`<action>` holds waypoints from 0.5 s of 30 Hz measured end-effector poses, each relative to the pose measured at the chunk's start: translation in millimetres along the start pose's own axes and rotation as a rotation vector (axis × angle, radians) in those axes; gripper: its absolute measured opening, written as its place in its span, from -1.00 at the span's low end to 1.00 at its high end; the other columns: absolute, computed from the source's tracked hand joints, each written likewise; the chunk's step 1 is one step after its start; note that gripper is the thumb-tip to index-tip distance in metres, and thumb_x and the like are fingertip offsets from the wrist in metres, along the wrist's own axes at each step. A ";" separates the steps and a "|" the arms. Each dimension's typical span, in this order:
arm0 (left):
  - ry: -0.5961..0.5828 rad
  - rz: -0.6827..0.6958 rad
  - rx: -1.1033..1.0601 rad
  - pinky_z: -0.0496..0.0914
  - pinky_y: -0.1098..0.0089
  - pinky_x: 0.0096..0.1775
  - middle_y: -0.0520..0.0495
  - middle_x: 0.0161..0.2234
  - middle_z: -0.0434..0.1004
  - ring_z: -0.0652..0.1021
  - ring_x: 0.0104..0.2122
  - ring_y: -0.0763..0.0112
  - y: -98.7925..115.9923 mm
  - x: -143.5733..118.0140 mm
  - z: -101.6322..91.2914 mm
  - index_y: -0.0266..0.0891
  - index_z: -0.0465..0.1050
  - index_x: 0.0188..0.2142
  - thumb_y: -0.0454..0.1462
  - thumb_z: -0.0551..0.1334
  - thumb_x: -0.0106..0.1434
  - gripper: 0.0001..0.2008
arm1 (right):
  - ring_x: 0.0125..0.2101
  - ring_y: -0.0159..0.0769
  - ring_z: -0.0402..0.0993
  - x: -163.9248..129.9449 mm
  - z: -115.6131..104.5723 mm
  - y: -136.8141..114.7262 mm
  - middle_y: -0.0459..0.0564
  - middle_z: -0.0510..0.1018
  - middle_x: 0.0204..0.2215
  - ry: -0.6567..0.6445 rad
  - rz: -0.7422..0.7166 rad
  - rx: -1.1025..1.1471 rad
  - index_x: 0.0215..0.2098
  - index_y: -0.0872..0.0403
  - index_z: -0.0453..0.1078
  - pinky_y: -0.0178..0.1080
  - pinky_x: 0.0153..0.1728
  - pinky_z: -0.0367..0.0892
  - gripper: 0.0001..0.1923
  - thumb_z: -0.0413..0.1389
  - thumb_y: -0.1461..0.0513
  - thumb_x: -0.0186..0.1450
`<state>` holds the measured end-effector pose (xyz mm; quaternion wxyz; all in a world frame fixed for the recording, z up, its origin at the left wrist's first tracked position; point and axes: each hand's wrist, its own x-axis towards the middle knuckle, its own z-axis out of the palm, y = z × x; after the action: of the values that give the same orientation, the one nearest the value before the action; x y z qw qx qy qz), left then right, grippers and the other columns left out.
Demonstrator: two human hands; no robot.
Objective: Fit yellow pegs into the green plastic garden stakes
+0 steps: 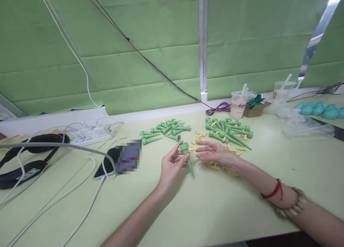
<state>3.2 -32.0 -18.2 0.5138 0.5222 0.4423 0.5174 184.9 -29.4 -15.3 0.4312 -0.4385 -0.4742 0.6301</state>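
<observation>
A green spike [187,156], cone-shaped with a wide collar at its top, sits pinched between the thumb and fingers of the left hand [171,166], its point aimed down and to the right, just above the pale green tabletop [215,207]. The right hand [215,153] lies just beside it, palm turned inward, fingers stretched out loosely toward the spike's collar and holding nothing that can be made out; it hovers over a scatter of small yellow pieces [212,164]. A red cord [274,191] and a beaded bracelet [294,206] circle that wrist. Behind the hands lie two heaps of the same green spikes, one pile on the left [163,130] and a larger pile on the right [229,130]. Further back stand two plastic cups with straws [238,104]. To the left rest a phone [107,164], white cables [67,189] and a power strip [90,135].
</observation>
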 end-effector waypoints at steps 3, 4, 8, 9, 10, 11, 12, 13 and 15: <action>-0.001 0.001 -0.017 0.44 0.47 -0.46 0.05 -0.47 0.31 0.40 -0.51 0.55 0.0 0.1 0.0 -0.19 0.35 0.03 -0.21 0.36 -0.07 -0.38 | -0.20 -0.28 0.50 0.2 0.8 0.0 0.05 0.52 -0.16 0.025 0.007 -0.001 -0.03 0.05 0.34 -0.25 -0.12 0.39 -0.45 0.30 0.28 -0.01; -0.003 0.000 -0.020 0.44 0.47 -0.46 0.05 -0.46 0.32 0.41 -0.51 0.55 0.1 0.1 0.1 -0.18 0.35 0.03 -0.21 0.36 -0.07 -0.38 | -0.21 -0.28 0.50 0.4 0.9 0.2 0.06 0.52 -0.17 0.028 0.007 0.011 -0.04 0.06 0.34 -0.25 -0.12 0.40 -0.46 0.29 0.29 0.00; 0.000 -0.006 -0.017 0.44 0.47 -0.47 0.06 -0.47 0.31 0.40 -0.51 0.55 1.3 -0.2 0.8 -0.18 0.35 0.03 -0.22 0.36 -0.07 -0.39 | -0.20 -0.28 0.50 0.8 0.8 0.7 0.06 0.53 -0.19 0.010 0.001 0.054 -0.07 0.07 0.35 -0.26 -0.14 0.41 -0.47 0.28 0.35 -0.02; 0.002 -0.006 -0.019 0.44 0.47 -0.47 0.06 -0.47 0.31 0.40 -0.51 0.55 1.5 -0.4 0.9 -0.18 0.36 0.03 -0.22 0.36 -0.07 -0.39 | -0.19 -0.28 0.50 0.7 0.8 0.6 0.06 0.53 -0.19 0.002 0.000 0.054 -0.06 0.07 0.34 -0.26 -0.14 0.40 -0.46 0.28 0.36 -0.02; 0.003 -0.005 -0.024 0.44 0.48 -0.47 0.06 -0.48 0.31 0.40 -0.51 0.55 1.7 -0.6 1.0 -0.18 0.37 0.02 -0.22 0.36 -0.08 -0.40 | -0.18 -0.27 0.49 0.6 0.9 0.6 0.05 0.53 -0.19 0.000 0.001 0.050 -0.05 0.07 0.34 -0.25 -0.13 0.40 -0.46 0.28 0.35 -0.02; 0.004 -0.006 -0.029 0.44 0.48 -0.47 0.06 -0.48 0.31 0.40 -0.51 0.55 1.7 -0.8 1.1 -0.18 0.37 0.01 -0.22 0.36 -0.08 -0.40 | -0.18 -0.27 0.49 0.5 1.0 0.6 0.05 0.53 -0.18 0.001 0.003 0.043 -0.04 0.06 0.33 -0.25 -0.12 0.39 -0.45 0.28 0.34 -0.02; 0.002 -0.006 -0.034 0.44 0.48 -0.47 0.06 -0.48 0.32 0.41 -0.51 0.55 1.7 -0.9 1.0 -0.18 0.37 0.01 -0.22 0.36 -0.08 -0.40 | -0.18 -0.27 0.49 0.5 1.2 0.6 0.05 0.53 -0.18 0.003 0.005 0.036 -0.03 0.06 0.33 -0.24 -0.11 0.39 -0.44 0.29 0.32 -0.02; 0.000 -0.006 -0.037 0.44 0.48 -0.47 0.06 -0.48 0.32 0.41 -0.51 0.55 1.7 -1.0 1.0 -0.18 0.37 0.01 -0.23 0.36 -0.08 -0.40 | -0.19 -0.27 0.49 0.6 1.3 0.8 0.05 0.53 -0.18 0.006 0.008 0.030 -0.03 0.06 0.32 -0.24 -0.10 0.38 -0.44 0.29 0.31 -0.01; -0.001 -0.004 -0.037 0.44 0.48 -0.47 0.05 -0.48 0.32 0.41 -0.51 0.54 1.5 -1.0 0.9 -0.19 0.37 0.02 -0.22 0.36 -0.08 -0.40 | -0.21 -0.30 0.50 1.0 1.4 1.3 0.04 0.54 -0.21 0.014 0.013 0.027 -0.02 0.06 0.32 -0.25 -0.10 0.38 -0.43 0.29 0.31 -0.01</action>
<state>3.9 -33.2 -16.7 0.5247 0.5122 0.4335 0.5239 183.2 -29.0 -16.5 0.4363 -0.4402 -0.4596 0.6361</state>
